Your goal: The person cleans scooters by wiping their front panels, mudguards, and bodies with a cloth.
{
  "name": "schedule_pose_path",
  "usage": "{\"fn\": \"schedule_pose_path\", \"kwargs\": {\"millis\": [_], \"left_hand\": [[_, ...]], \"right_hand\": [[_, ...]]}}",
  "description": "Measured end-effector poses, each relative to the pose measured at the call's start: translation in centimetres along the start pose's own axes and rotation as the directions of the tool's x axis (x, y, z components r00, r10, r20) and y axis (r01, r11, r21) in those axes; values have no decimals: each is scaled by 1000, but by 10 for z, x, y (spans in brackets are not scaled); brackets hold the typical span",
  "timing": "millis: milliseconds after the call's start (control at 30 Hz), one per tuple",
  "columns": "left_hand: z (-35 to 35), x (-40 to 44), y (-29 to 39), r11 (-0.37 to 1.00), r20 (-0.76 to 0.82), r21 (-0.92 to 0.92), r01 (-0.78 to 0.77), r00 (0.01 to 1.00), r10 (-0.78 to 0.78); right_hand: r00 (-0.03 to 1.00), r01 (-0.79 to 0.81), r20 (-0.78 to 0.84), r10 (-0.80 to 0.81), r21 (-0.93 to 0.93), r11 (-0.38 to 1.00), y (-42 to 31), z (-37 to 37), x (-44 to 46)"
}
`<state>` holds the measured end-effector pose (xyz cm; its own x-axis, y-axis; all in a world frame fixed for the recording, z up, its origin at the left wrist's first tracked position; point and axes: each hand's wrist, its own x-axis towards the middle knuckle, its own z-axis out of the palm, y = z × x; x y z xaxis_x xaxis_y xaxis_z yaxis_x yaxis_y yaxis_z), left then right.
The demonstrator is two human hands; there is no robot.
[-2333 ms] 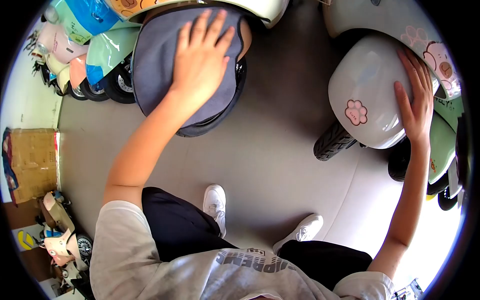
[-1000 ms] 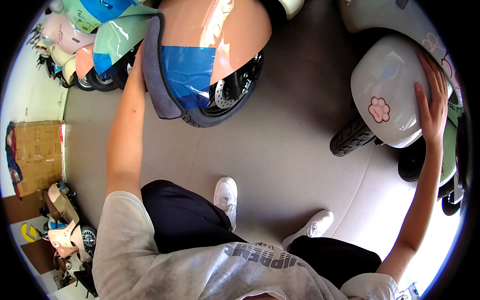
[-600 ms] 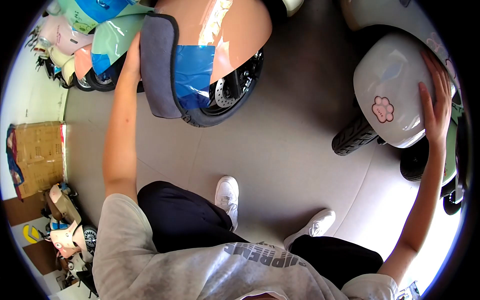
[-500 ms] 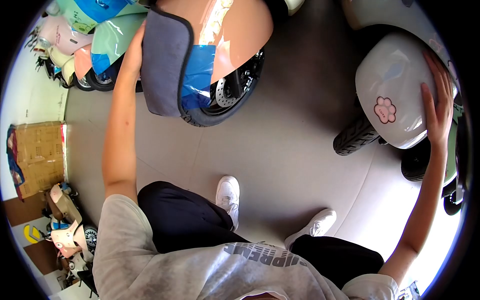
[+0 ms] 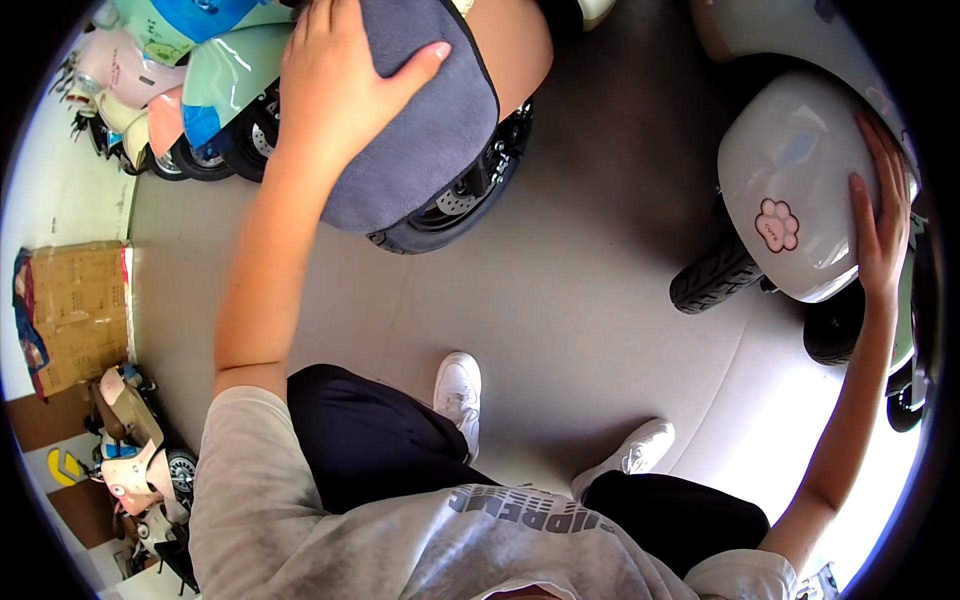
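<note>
My left hand (image 5: 335, 92) grips a dark grey cloth (image 5: 425, 140) with black edging, its thumb stretched across the top. The cloth lies over the front fender (image 5: 515, 50) of a peach-coloured scooter, above its front wheel (image 5: 430, 238). The tips of my left fingers are cut off at the frame's top. On the right, my right hand (image 5: 882, 235) rests flat on a glossy white scooter fender (image 5: 800, 150), fingers extended. A pink paw sticker (image 5: 777, 226) marks that fender, and a treaded tyre (image 5: 715, 275) shows beneath it.
Several pastel scooters stand at the upper left, among them a mint-green one (image 5: 235, 75) with blue film. A flattened cardboard box (image 5: 80, 315) leans at the left wall. More scooters (image 5: 135, 465) are at the lower left. Grey floor (image 5: 560, 300) lies between the two front wheels.
My left hand has moved right, from the cloth's left edge to over it. The cloth has shifted right and now covers the blue film on the peach fender. My right hand stays on the white fender.
</note>
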<state>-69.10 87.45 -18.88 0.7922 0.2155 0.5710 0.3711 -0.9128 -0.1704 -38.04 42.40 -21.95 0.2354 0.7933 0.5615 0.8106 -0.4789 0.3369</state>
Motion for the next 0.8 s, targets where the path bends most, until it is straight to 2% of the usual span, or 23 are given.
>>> {"fn": "schedule_pose_path", "kwargs": {"millis": [167,367,433,467,533,633,800], "left_hand": [[-1,1,5,999,-14,-28,35,999,-36],[6,4,-6,998,-139,-24,52,989,-54],[4,7,-10,971,8,-107,212,977,-212],[8,8,-15,972,4,-104,210,978,-210],[18,7,-24,995,-235,-69,-69,971,51],[15,8,-14,984,-253,-105,-141,961,111],[18,6,-13,988,-244,-55,-144,962,126]], "right_hand": [[999,-37,17,37,4,999,-2,2,-3],[999,-34,7,34,27,999,-7,-4,1],[999,-37,3,37,13,999,-6,-2,-2],[999,-37,3,37,-3,999,-6,-1,-2],[999,-47,-3,47,7,999,-10,-2,-1],[998,-55,-6,55,21,998,-16,-7,4],[996,-89,6,89,35,995,-21,-10,5]]}}
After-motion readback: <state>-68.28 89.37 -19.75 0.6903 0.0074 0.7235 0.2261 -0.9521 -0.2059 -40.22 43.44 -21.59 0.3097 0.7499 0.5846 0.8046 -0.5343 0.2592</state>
